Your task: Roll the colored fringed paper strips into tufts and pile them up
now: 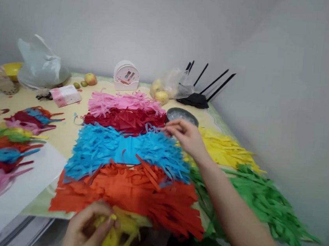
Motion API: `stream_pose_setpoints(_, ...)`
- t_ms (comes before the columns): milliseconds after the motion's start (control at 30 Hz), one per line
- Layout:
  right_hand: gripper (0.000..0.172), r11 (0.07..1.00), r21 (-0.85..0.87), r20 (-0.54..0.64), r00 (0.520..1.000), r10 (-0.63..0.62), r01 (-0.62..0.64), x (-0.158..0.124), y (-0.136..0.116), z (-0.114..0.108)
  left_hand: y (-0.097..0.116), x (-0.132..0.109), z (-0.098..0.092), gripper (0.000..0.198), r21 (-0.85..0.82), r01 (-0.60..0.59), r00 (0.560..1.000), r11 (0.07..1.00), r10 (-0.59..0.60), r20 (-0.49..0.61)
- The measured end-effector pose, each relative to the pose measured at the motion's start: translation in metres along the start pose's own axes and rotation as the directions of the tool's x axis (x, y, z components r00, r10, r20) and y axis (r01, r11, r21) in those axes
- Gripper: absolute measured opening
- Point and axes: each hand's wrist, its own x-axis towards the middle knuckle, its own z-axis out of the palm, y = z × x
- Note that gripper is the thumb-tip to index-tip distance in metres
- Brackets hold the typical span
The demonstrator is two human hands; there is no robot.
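Note:
My left hand (90, 226) is at the front edge of the table, its thumb and finger pinched on a yellow paper tassel (122, 232) whose strips hang below. My right hand (185, 137) is stretched forward over the fringed paper, close to a dark bowl (193, 116) with whitish, clear contents. Its fingers are drawn together; whatever may be between them is too small to make out. Under and between my hands lie fringed paper sheets: orange (127, 193), blue (129, 146), dark red (123, 119) and pink (122, 102).
Yellow (223, 147) and green fringed paper (270, 204) lie to the right. Finished-looking tassels (11, 156) in several colours lie at left beside a white sheet (33, 179). Behind stand a plastic bag (42, 67), apple (90, 79), coaster holder (126, 76), bagged fruit (161, 95) and black sticks (215, 83).

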Motion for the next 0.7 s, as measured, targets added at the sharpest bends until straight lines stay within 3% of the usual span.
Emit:
stream_pose_setpoints(33, 0.017, 0.976, 0.214, 0.060, 0.997, -0.048, 0.034, -0.027, -0.017, 0.014, 0.002, 0.002, 0.000, 0.032, 0.014, -0.057, 0.998, 0.998, 0.058, -0.022)
stream_pose_setpoints(100, 0.017, 0.901, 0.433, 0.166, 0.985, -0.051, -0.026, -0.080, -0.048, 0.042, 0.007, 0.005, 0.001, 0.024, 0.053, -0.195, 0.980, 0.979, 0.197, -0.030)
stream_pose_setpoints(233, 0.009, 0.881, 0.470, 0.224, 0.973, -0.055, -0.059, -0.148, -0.093, 0.077, 0.013, 0.001, 0.002, 0.011, 0.111, -0.398, 0.915, 0.911, 0.404, -0.028)
stream_pose_setpoints(333, 0.006, 0.875, 0.479, 0.211, 0.976, -0.043, -0.065, -0.169, -0.110, 0.088, 0.015, -0.010, -0.004, 0.009, 0.135, -0.456, 0.888, 0.879, 0.460, 0.009)
stream_pose_setpoints(467, 0.011, 0.769, 0.612, 0.271, 0.962, 0.014, -0.183, -0.185, -0.122, 0.094, 0.017, -0.028, -0.016, 0.007, 0.128, -0.485, 0.874, 0.865, 0.485, 0.037)
stream_pose_setpoints(600, 0.017, 0.657, 0.713, 0.290, 0.956, 0.041, -0.245, -0.195, -0.130, 0.099, 0.018, -0.039, -0.023, 0.007, 0.120, -0.488, 0.872, 0.865, 0.488, 0.033)
stream_pose_setpoints(700, 0.021, 0.622, 0.743, 0.274, 0.960, 0.055, -0.248, -0.201, -0.136, 0.102, 0.017, -0.045, -0.025, 0.010, 0.124, -0.464, 0.885, 0.877, 0.465, 0.027)
